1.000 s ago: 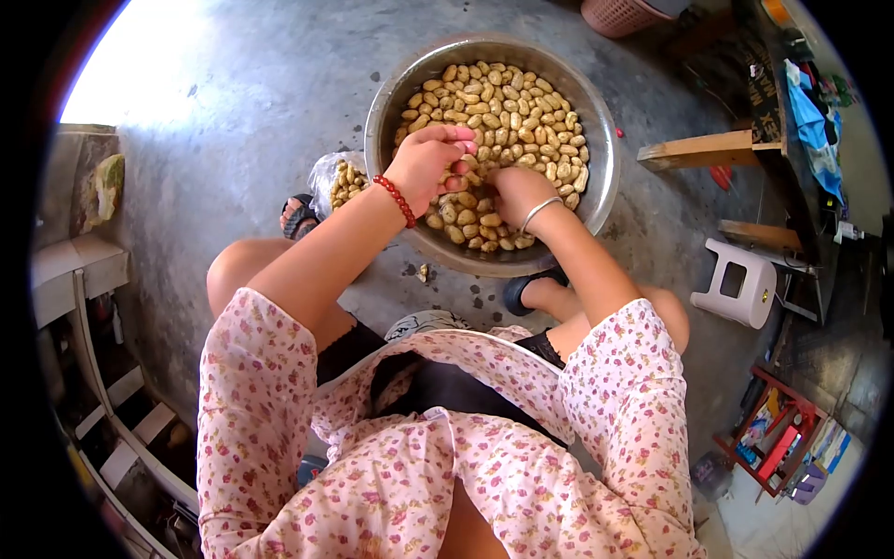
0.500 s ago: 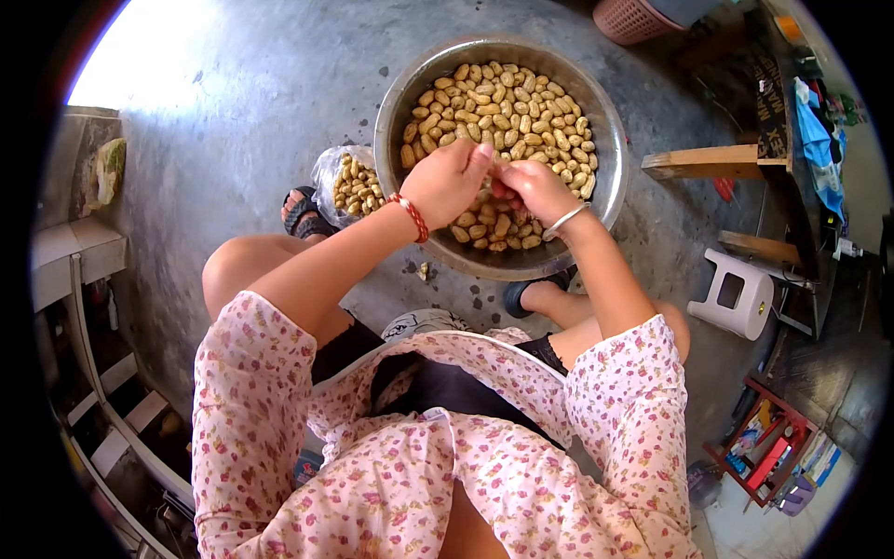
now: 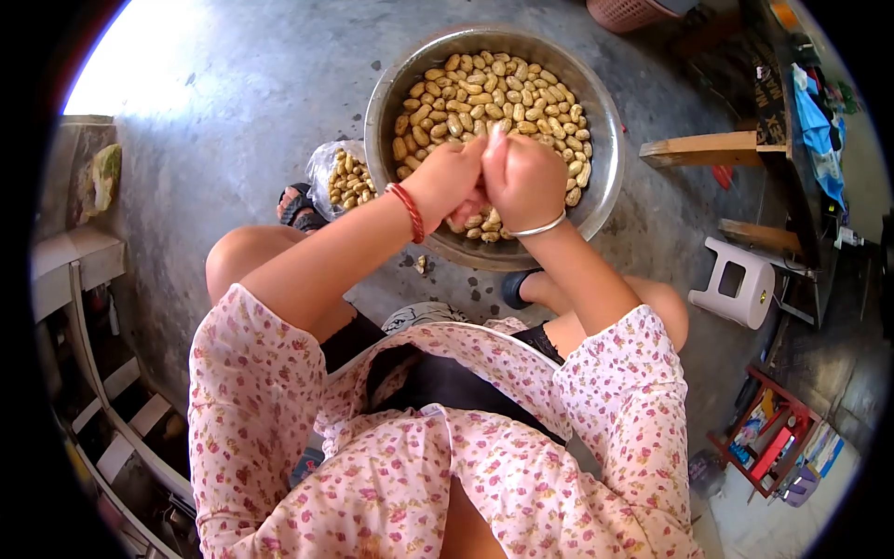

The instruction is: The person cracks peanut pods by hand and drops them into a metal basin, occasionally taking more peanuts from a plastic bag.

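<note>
Grey concrete floor (image 3: 251,121), spotted with dark marks; pale stool (image 3: 761,289) and timber beam (image 3: 698,149) to the right. On the floor: wide metal basin (image 3: 603,140), part filled with unshelled peanuts (image 3: 507,93). Just beside, to the left: clear plastic bag (image 3: 322,170), more peanuts inside.

Step in hand, as judged: two-handed work directly over the basin, probably a press or twist on a single peanut. Left hand (image 3: 445,182), with red bracelet (image 3: 410,212): fingers curled inward, against the right. Right hand (image 3: 533,182), with pale bangle (image 3: 540,226): back upward, fingers folded under. Grip of both: bent, fingertips hidden; how nearly closed, and on what, impossible to tell.

Called for next, as judged: a loosening of the fingers, low and inside the rim, with nothing dropped on the floor.

Against half a second ago: right hand rolled over, knuckles now up, drawn closer across the left; fingertip pinch, then visible, now covered. Basin and bag unchanged in relation to each other.
</note>
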`<action>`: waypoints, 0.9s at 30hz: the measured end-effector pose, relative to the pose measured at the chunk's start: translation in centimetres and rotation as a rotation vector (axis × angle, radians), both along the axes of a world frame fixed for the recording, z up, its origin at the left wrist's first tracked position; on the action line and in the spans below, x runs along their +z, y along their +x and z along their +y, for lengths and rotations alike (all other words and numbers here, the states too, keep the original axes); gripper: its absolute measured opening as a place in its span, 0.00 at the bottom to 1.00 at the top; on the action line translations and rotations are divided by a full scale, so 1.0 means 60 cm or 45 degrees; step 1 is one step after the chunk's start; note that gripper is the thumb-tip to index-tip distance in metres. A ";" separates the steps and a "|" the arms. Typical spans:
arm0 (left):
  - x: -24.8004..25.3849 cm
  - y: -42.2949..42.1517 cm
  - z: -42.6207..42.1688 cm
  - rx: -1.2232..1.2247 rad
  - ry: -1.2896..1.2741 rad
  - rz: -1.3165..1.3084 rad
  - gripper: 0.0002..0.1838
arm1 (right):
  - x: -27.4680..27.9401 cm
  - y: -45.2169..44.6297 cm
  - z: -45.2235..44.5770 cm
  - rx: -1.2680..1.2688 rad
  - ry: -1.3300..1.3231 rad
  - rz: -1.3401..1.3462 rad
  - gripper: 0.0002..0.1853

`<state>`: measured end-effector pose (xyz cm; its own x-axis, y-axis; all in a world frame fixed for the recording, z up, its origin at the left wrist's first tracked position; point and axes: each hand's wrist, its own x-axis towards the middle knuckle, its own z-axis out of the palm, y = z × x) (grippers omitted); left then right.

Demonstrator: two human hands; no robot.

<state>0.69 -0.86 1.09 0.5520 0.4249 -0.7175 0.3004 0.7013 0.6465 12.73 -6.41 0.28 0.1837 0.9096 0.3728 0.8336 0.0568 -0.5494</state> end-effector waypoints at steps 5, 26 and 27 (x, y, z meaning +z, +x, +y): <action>0.015 -0.003 -0.001 -0.409 2.140 0.328 0.26 | 0.000 0.021 0.014 -0.232 -0.943 1.780 0.26; 0.006 0.014 0.000 -0.239 1.849 0.012 0.19 | 0.039 0.039 0.005 -0.272 -1.081 1.970 0.27; 0.004 0.013 0.004 -0.236 1.775 -0.030 0.16 | 0.036 0.045 0.004 -0.209 -1.077 1.886 0.28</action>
<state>1.45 -0.65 1.34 0.6835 0.6905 0.2369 0.2964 -0.5591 0.7743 15.45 -6.18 2.46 0.0066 0.6868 -0.7268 -0.4084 -0.6616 -0.6289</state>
